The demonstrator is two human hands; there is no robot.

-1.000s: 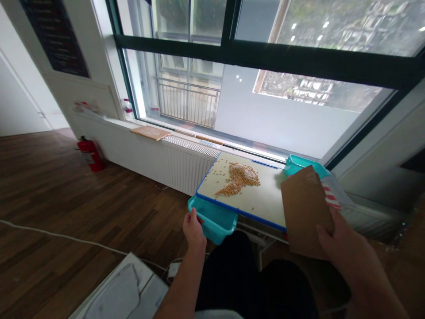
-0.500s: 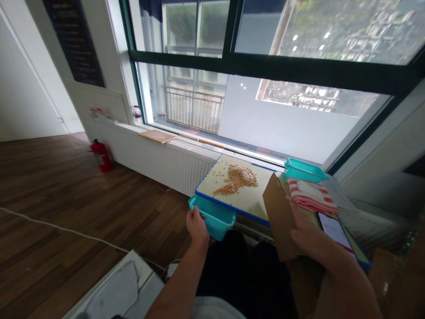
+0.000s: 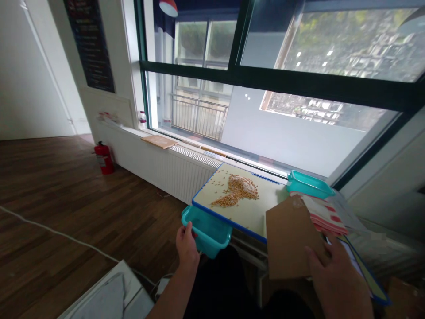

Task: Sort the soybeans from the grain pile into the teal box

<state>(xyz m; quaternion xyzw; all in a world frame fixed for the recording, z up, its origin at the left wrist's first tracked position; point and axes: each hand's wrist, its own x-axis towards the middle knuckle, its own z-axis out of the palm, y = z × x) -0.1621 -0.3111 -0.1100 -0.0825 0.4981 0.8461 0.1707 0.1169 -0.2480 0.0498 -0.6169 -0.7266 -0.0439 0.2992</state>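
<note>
A pale board with a blue rim lies on the window ledge, with a pile of small tan grains on it. My left hand grips the near edge of a teal plastic bin held under the board's left front corner. My right hand holds a brown cardboard sheet over the board's right end, thumb on top.
A second teal bin and a red-striped cloth sit at the board's right. A radiator, a red fire extinguisher and a white cable on the wood floor are to the left. A white appliance stands by my left knee.
The cardboard sheet swung left and tilted, then came back flatter over the board's right end. The view rose and shifted. My left hand kept its hold on the teal bin.
</note>
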